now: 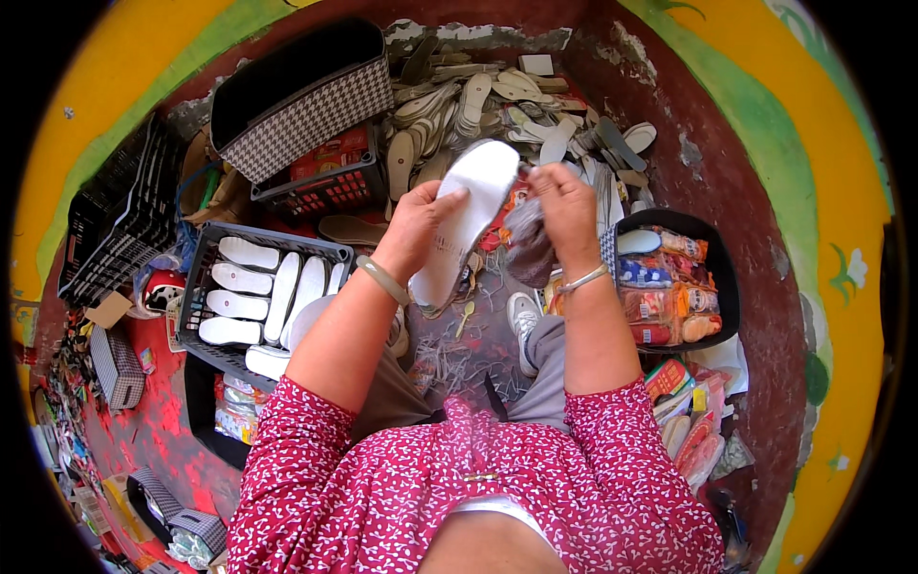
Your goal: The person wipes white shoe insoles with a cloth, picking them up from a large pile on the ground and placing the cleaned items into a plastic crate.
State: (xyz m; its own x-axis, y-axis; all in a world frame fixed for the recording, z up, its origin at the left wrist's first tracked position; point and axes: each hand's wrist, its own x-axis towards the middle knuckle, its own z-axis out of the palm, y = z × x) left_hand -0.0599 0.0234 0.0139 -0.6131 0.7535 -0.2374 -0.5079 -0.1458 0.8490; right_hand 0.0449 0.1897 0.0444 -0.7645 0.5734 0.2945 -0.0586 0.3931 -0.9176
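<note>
Left hand (418, 225) grips white insole (475, 191), raised over floor scraps (478, 360). Right hand (568, 206) closed on grey cloth (530, 245), beside insole. Step: apparently wiping or edge-finishing; next calls for steady left grip.

White insole (483, 180): faint grey marks, unreadable.
Bright packets (644, 304) in right box (729, 287): coloured printing, too small to read.
Wrapped packets (235, 421), near left: printed, too small to read.
Insoles (237, 305) in left crate (225, 361): tiny marks, unreadable.
</note>
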